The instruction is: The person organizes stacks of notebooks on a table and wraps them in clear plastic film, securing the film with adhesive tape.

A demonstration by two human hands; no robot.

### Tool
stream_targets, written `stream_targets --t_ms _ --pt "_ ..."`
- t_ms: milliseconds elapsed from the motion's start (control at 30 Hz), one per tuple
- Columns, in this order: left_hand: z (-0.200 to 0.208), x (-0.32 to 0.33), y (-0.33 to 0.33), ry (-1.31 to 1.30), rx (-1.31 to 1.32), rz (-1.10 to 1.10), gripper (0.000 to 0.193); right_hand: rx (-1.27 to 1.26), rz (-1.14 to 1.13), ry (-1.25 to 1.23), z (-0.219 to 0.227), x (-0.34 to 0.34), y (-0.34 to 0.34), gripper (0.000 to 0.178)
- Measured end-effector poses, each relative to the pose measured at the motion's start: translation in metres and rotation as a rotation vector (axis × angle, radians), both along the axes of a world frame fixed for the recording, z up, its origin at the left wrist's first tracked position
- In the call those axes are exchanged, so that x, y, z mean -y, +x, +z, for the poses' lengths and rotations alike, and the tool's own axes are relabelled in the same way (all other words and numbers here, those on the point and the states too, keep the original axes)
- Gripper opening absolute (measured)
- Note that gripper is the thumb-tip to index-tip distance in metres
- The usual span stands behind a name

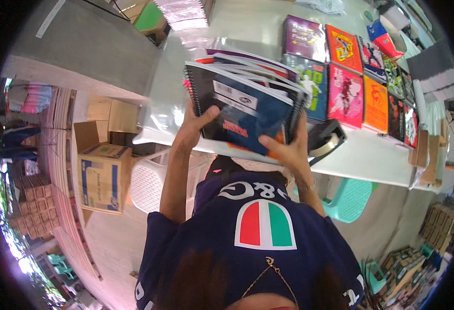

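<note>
I hold a thick stack of spiral-bound notebooks (245, 103) up in front of me, above the edge of a white table (377, 155). My left hand (195, 128) grips the stack's lower left side, thumb across the dark blue cover. My right hand (288, 150) supports its lower right corner from underneath. The top notebook has a black spiral along its left edge and a white label. Rows of colourful notebooks (351, 77) lie flat on the table to the right of the stack.
A black tape dispenser (326, 139) sits on the table by my right hand. A white plastic chair (149, 183) and a teal chair (350, 199) stand below the table. Cardboard boxes (103, 175) are stacked at left. Clear plastic sheets (157, 111) cover the table's left part.
</note>
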State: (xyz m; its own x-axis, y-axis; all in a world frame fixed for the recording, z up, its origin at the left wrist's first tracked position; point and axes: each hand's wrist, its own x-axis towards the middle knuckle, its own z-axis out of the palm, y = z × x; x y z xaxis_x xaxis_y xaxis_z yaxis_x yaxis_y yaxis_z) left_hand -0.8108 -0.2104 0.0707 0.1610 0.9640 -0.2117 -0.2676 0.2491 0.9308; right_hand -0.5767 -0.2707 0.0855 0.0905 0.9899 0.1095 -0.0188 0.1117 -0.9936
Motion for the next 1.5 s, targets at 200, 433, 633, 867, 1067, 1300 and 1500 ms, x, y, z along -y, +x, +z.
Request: stream_targets --t_ms 200,433,633,867,1067,1300,1500 --pt "-0.010 -0.053 -0.106 0.022 -0.317 -0.158 0.070 -0.185 0.103 -0.130 -0.049 -0.064 -0.088 0.083" --pt "-0.070 -0.092 -0.142 0.576 -0.421 -0.306 0.103 -0.018 0.084 -0.016 -0.110 -0.082 -0.131 0.080" --pt "-0.070 -0.092 -0.146 -0.076 -0.347 -0.339 0.067 -0.187 -0.016 -0.277 -0.107 -0.090 -0.151 0.080" --pt "-0.087 -0.088 -0.144 0.158 -0.258 -0.293 0.061 -0.009 -0.116 -0.246 -0.137 -0.089 -0.156 0.057" --pt "-0.098 -0.084 -0.143 0.146 -0.203 -0.254 0.079 0.029 -0.030 -0.378 -0.130 -0.086 -0.153 0.047" --pt "-0.115 -0.086 -0.140 0.162 -0.203 -0.291 0.085 0.036 -0.045 -0.398 -0.145 -0.082 -0.153 0.041" --pt "-0.115 -0.088 -0.163 0.104 -0.251 -0.332 0.084 0.146 0.101 -0.501 -0.113 -0.089 -0.140 0.073"
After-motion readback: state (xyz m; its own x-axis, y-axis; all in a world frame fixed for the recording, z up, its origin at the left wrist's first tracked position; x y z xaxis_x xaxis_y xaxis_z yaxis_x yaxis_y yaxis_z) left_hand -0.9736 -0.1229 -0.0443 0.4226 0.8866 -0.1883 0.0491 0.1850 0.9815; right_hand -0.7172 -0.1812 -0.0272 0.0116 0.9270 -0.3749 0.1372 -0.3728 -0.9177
